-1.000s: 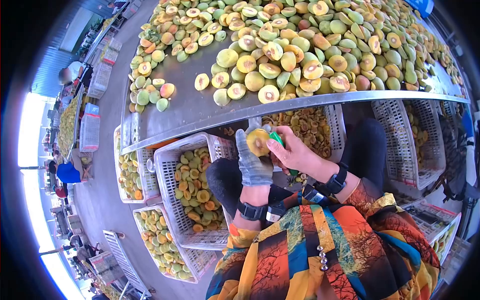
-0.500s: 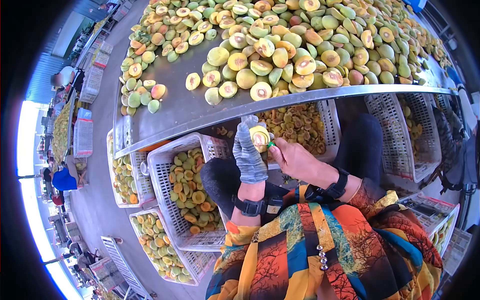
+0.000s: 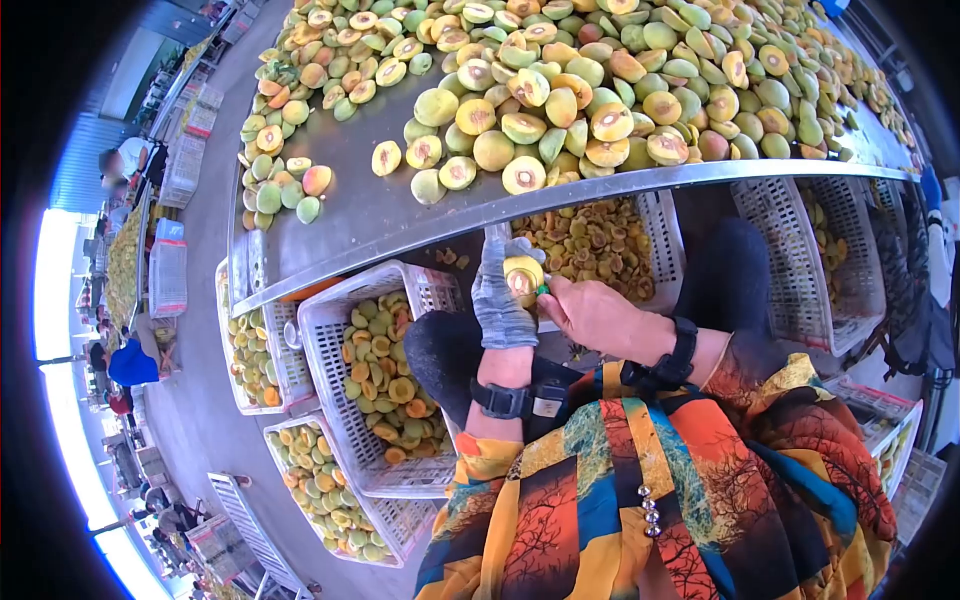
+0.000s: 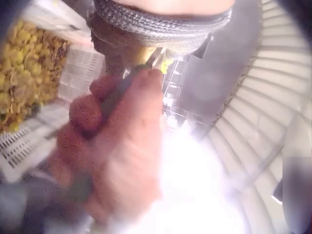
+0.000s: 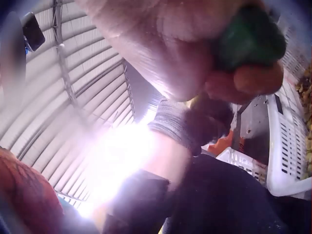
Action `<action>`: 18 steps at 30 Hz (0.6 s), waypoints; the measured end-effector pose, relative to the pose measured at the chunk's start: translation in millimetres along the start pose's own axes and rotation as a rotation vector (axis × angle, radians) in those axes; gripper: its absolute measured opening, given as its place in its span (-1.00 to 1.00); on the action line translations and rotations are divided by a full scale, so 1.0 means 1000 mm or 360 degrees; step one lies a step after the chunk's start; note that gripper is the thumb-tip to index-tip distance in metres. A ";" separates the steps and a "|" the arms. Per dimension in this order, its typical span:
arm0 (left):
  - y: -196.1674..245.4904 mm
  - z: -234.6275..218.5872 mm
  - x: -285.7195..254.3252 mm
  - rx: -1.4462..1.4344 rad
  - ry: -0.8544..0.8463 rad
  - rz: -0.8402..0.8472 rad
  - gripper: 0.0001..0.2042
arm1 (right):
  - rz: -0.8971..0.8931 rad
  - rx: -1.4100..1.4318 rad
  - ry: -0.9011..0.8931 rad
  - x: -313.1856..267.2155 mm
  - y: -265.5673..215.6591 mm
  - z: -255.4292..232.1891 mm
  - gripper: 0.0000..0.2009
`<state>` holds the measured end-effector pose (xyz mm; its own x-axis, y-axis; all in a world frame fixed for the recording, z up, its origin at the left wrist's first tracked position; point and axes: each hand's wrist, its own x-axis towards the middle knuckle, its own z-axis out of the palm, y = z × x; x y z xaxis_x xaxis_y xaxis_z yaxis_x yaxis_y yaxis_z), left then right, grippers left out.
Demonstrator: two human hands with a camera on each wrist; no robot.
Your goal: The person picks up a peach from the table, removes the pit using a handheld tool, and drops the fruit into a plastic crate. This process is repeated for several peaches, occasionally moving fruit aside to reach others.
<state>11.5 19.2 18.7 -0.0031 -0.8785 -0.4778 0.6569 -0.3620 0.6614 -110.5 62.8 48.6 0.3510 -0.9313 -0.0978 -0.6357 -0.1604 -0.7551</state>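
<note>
A grey knitted glove covers my left hand (image 3: pixel 500 305), which holds a halved peach (image 3: pixel 522 276), its cut face and pit area toward the head camera. Bare, my right hand (image 3: pixel 604 318) grips a tool with a green handle (image 5: pixel 251 41). In the head view only a bit of green shows beside the peach, at the right thumb tip. The left wrist view catches a short metal blade (image 4: pixel 157 57) running from the fist to the fruit, close under the glove. The blade's tip is hidden there.
A metal table (image 3: pixel 340 185) heaped with halved peaches (image 3: pixel 640 90) lies ahead. Under its edge stands a crate of cut pieces (image 3: pixel 660 235). White crates of halves (image 3: pixel 320 350) stand at left, another (image 3: pixel 800 270) at right. My knees are between them.
The right hand has turned and lowered the green tool, from upright beside the peach to its cut face. The left hand still holds the peach, slightly turned. The head view has shifted a little.
</note>
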 end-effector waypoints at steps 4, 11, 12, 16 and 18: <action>-0.009 -0.003 0.007 -0.0213 -0.0094 0.0069 -0.63 | -0.0052 0.0018 0.0261 0.002 0.006 0.001 -0.73; -0.001 0.016 -0.002 -0.0001 -0.0144 0.0264 -0.67 | 0.0051 0.0364 0.0176 0.001 0.005 0.003 -0.69; 0.002 0.017 -0.002 0.0036 -0.0236 0.0304 -0.67 | 0.0009 0.0426 0.0123 0.000 0.004 0.001 -0.68; 0.026 0.002 0.002 0.0449 -0.0615 -0.0150 -0.68 | -0.0107 0.0406 -0.0170 -0.002 0.001 -0.011 -0.65; 0.029 -0.002 0.004 0.0508 -0.0662 -0.0202 -0.69 | -0.0109 0.0395 -0.0134 0.000 0.001 -0.005 -0.68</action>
<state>32.4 5.8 34.5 -0.4088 -0.8474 -0.3388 0.3702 -0.4933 0.7872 -114.3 60.9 50.5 0.4501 -0.8888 -0.0866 -0.4243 -0.1276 -0.8965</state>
